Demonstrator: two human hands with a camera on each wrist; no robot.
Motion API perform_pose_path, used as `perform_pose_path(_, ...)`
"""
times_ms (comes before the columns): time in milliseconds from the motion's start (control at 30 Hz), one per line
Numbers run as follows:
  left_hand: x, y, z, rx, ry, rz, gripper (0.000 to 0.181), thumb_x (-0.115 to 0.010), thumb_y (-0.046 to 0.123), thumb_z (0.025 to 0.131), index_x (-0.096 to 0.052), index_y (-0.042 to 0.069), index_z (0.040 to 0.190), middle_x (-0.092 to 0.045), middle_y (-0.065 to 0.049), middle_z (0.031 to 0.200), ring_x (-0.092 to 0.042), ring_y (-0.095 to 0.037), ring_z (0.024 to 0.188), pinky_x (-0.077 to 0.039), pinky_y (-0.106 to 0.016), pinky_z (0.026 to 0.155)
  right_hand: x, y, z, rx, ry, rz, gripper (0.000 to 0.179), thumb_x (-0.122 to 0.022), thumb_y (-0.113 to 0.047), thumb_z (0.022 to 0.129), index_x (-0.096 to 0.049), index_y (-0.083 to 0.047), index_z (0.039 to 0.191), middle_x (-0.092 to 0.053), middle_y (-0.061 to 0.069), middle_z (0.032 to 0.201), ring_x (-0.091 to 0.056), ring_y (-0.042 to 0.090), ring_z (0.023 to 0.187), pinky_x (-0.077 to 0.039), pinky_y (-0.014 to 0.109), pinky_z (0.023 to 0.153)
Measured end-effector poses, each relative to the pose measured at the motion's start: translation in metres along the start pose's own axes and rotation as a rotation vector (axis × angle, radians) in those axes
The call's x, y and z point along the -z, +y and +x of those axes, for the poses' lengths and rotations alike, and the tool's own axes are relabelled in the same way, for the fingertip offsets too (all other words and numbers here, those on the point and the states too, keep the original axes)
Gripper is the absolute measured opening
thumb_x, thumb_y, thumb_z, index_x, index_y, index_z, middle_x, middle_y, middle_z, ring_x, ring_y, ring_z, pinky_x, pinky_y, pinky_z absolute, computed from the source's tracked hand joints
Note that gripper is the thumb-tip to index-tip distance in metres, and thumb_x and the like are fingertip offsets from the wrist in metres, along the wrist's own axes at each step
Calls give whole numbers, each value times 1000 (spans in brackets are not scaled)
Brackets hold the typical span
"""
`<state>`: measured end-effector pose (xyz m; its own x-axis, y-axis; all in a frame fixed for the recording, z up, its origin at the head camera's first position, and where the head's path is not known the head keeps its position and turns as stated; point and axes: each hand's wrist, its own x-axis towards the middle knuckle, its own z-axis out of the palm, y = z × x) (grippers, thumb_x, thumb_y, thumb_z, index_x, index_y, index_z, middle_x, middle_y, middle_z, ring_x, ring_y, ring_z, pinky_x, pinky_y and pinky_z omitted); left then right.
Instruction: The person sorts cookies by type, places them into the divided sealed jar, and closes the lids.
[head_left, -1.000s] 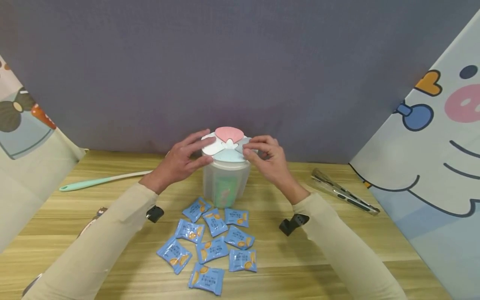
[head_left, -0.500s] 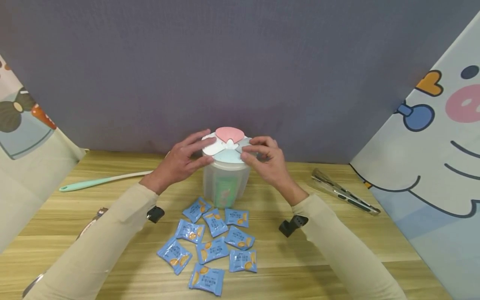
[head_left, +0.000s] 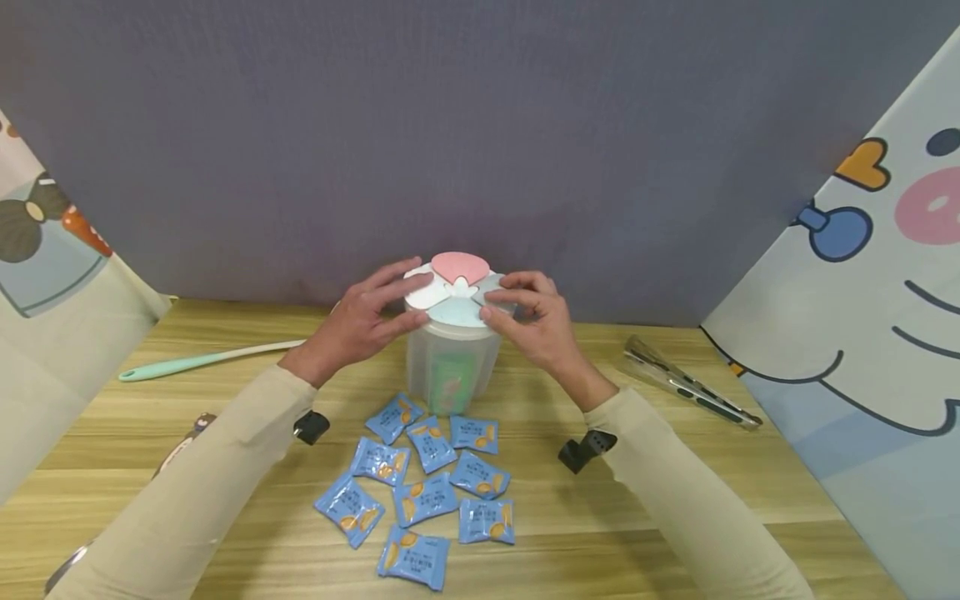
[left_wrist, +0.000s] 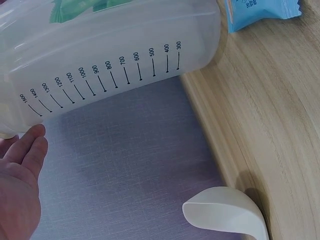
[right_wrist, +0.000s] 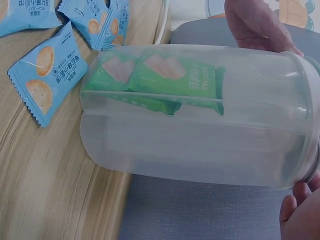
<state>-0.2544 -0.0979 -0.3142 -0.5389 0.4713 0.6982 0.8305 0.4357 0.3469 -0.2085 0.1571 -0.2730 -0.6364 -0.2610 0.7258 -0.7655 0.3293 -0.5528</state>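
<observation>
A tall translucent storage container (head_left: 453, 367) stands upright at the back of the table. Its round lid (head_left: 456, 313) has pink, white, grey and pale blue segments. From the left, my left hand (head_left: 363, 315) holds the lid's edge, thumb at the near rim and fingers across the white segment. My right hand (head_left: 536, 321) grips the opposite side, thumb and fingers bent over the grey segment. Inside the container, green snack packets (right_wrist: 172, 75) fill one compartment at the bottom. Printed volume marks (left_wrist: 105, 75) run up the wall in the left wrist view.
Several blue biscuit packets (head_left: 425, 498) lie in front of the container. A ladle with a mint handle (head_left: 172, 367) lies at left, its white bowl (left_wrist: 225, 210) behind my left arm. Metal tongs (head_left: 690, 383) lie at right. A grey partition (head_left: 450, 150) rises behind.
My right thumb has slid slightly left and toward me along the lid. My left hand, the container and the packets look the same.
</observation>
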Motion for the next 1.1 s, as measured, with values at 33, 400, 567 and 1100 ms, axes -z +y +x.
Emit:
perform_pose_path(33,0,0,0,-1,0,0,69,-46,63,89,-55,10,133,-42,-12,143,-45,-33,125,-39,-54,96,0,0,0,0,1,1,17,-73,7,75,-69,13,90,-54,34,105,-44,45,93,-33,54,63)
perform_pose_path(400,1,2,1,13,-22,-7,71,-45,63,90,-50,10,138,-40,-11,145,-43,-32,127,-37,-54,98,8,7,-1,41,-5,16,37,-68,-18,90,-63,14,107,-53,34,110,-46,47,90,-38,38,64)
perform_pose_path(567,2,3,-1,60,-40,-17,77,-48,60,91,-40,4,143,-36,-12,148,-37,-30,131,-33,-51,103,17,22,1,-93,-88,53,40,-57,-8,95,-49,15,127,-52,32,121,-52,44,97,-47,38,76)
perform_pose_path(1100,4,7,-1,238,-113,-14,96,-68,56,80,-27,5,149,-32,-13,149,-36,-32,131,-34,-49,103,19,59,-1,-346,-231,216,44,-46,-10,101,-37,9,140,-48,22,135,-49,29,120,-43,35,97)
